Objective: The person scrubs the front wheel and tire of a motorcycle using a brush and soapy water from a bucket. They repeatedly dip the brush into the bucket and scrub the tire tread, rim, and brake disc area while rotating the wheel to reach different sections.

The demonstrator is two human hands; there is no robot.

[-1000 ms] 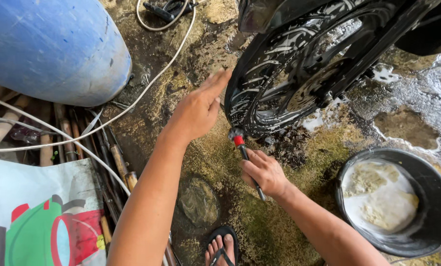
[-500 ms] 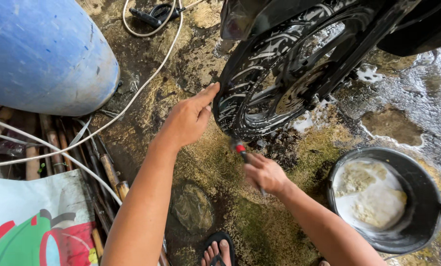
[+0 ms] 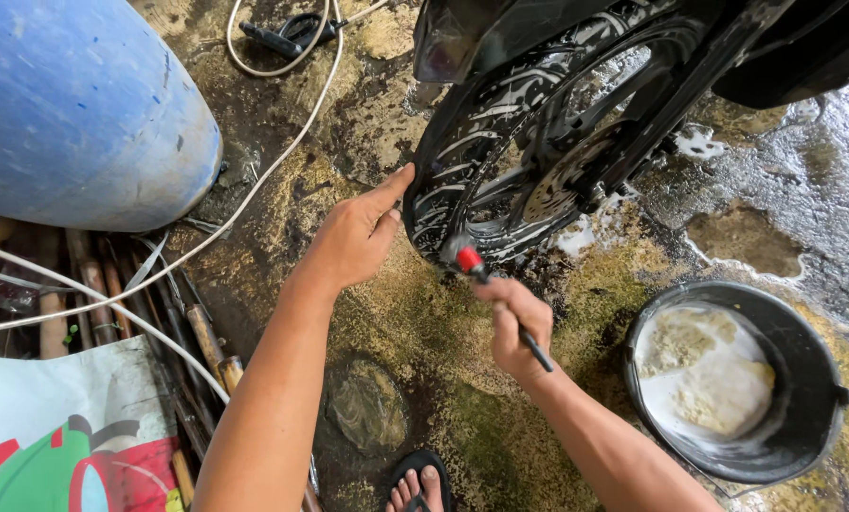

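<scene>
Brush (image 3: 481,277) in my right hand (image 3: 517,322): its long axis runs on a slant from upper left to lower right across the middle of the frame, red collar and head up against the tyre (image 3: 443,180), thin black handle poking out below my fist. My right fingers are curled tight around the handle, with only the red end and the tail of the handle showing. The bristles themselves are too small and dark against the rubber to make out.

My left hand (image 3: 358,237) lies flat and open on the tyre's left edge, fingers stretched together, gripping nothing, just left of the brush head.

Wet and soapy, the black wheel (image 3: 557,161) fills the upper centre, with suds streaked over tread and spokes.

At lower right a black bucket (image 3: 803,417) holds foamy water. A blue drum (image 3: 73,104) sits at upper left, with a white hose (image 3: 282,152) looping past it over the wet, mossy ground. My sandalled foot (image 3: 419,488) shows at the bottom edge.
</scene>
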